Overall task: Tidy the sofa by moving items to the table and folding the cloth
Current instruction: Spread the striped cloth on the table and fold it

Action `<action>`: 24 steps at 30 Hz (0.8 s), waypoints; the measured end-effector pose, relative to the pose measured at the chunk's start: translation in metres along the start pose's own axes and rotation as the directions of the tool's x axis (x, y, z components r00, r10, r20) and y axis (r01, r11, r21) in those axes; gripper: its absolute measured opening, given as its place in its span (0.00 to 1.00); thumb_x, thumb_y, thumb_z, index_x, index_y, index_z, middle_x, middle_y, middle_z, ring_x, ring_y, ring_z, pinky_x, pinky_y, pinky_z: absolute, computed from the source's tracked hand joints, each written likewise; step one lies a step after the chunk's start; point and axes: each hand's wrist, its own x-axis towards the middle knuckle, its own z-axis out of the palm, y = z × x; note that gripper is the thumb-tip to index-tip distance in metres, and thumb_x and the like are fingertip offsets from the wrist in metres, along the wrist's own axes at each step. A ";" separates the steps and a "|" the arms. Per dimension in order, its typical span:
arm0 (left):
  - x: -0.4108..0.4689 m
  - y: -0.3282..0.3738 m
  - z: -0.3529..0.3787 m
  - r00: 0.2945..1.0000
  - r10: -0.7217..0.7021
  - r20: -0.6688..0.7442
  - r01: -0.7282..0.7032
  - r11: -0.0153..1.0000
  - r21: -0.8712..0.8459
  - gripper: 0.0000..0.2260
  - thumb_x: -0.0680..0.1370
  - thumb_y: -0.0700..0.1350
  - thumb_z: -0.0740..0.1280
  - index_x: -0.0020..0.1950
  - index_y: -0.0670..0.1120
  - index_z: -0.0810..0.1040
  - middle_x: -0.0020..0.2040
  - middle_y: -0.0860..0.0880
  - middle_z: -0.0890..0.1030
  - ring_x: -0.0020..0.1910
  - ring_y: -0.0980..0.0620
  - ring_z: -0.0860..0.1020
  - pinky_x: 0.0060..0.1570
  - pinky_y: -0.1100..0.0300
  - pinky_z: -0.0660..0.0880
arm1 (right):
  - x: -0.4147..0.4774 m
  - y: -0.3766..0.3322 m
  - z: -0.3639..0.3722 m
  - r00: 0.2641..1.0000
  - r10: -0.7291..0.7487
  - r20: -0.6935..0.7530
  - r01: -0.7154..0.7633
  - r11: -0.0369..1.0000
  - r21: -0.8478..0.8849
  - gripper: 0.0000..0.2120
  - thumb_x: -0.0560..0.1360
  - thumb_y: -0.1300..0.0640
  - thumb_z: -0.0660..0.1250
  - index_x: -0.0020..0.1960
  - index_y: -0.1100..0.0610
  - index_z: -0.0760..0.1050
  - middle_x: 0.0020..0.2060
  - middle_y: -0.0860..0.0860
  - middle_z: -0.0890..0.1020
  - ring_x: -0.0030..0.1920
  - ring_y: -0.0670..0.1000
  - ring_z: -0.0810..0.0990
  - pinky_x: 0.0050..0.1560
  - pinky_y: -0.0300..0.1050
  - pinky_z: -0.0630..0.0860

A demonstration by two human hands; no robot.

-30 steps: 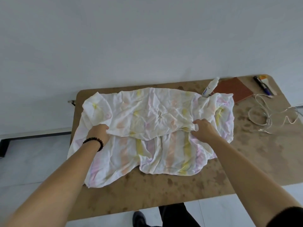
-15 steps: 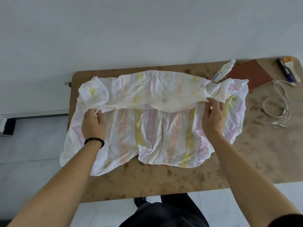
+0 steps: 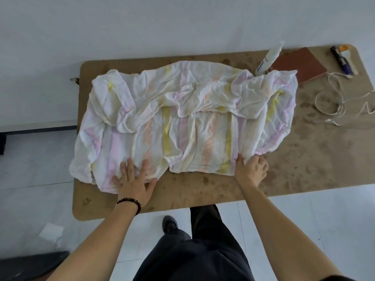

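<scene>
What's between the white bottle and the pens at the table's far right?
In the head view, a reddish-brown book lies flat between the white bottle and the pens; the cloth reaches the book's near edge with one corner.

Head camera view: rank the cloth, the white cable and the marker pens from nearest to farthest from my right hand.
1. cloth: touching; the right hand grips its near edge.
2. white cable: loose on the table, off to the right and farther back.
3. marker pens: at the far right corner.
</scene>
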 end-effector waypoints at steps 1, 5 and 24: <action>-0.005 -0.006 0.001 1.000 -0.011 0.006 0.011 1.000 0.012 0.33 0.78 0.68 0.48 0.77 0.60 0.37 0.79 0.43 0.35 0.77 0.41 0.35 0.72 0.35 0.42 | -0.003 0.001 -0.008 1.000 0.009 -0.030 -0.006 0.996 0.092 0.23 0.80 0.45 0.61 0.62 0.65 0.69 0.67 0.62 0.71 0.69 0.63 0.68 0.67 0.56 0.65; -0.028 -0.033 0.007 0.998 0.015 -0.062 -0.012 0.999 0.049 0.28 0.81 0.62 0.51 0.78 0.61 0.44 0.80 0.43 0.41 0.78 0.39 0.42 0.72 0.34 0.50 | 0.002 0.022 -0.056 0.941 0.301 -0.153 -0.216 0.885 0.412 0.19 0.82 0.53 0.59 0.64 0.67 0.64 0.62 0.67 0.75 0.61 0.66 0.77 0.56 0.55 0.73; -0.124 -0.076 0.047 0.947 0.072 -0.314 -0.120 0.983 -0.137 0.29 0.79 0.64 0.51 0.69 0.47 0.74 0.64 0.45 0.79 0.62 0.43 0.77 0.59 0.46 0.73 | -0.076 0.047 -0.013 0.974 -0.164 -0.157 0.128 0.968 -0.215 0.39 0.75 0.47 0.68 0.78 0.53 0.52 0.79 0.58 0.44 0.78 0.62 0.45 0.75 0.62 0.47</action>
